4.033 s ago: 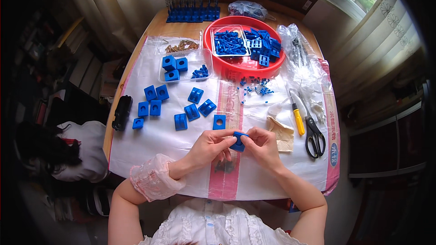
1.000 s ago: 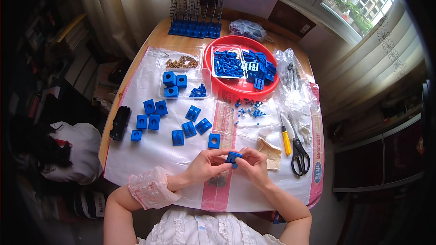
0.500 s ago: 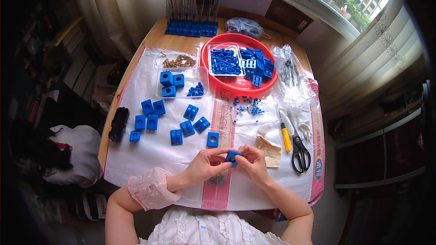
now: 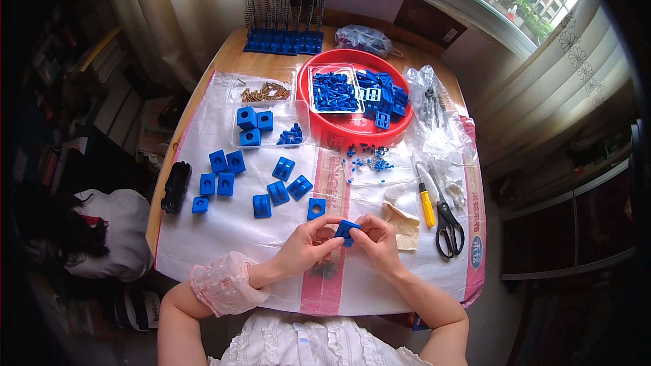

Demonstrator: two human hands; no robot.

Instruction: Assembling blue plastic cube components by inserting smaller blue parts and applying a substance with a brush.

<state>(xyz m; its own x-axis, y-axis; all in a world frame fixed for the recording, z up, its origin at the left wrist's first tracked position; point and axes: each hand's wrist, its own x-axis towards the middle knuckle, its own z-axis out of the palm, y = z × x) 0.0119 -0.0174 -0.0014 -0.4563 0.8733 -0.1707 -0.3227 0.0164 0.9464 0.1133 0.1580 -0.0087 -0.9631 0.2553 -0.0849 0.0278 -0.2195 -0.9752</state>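
Between both hands, a little above the near part of the table, is a small blue plastic block. My left hand pinches it from the left with thumb and fingers. From the other side my right hand grips it, thumb on its near face. Fingers cover much of the block's edges. Just beyond my left fingers lies a square blue block with a round hole. Several grooved blue blocks rest farther to the left, and more holed blue blocks beyond those.
A red round tub holds blue parts at the back. Clear trays hold blocks and brass-coloured pieces. To the right lie a yellow-handled screwdriver, black scissors and tan paper. A black case sits at left.
The blue block has turned slightly between my fingers. Both hands stay in nearly the same place, still gripping it, while the whole view has shifted very slightly.
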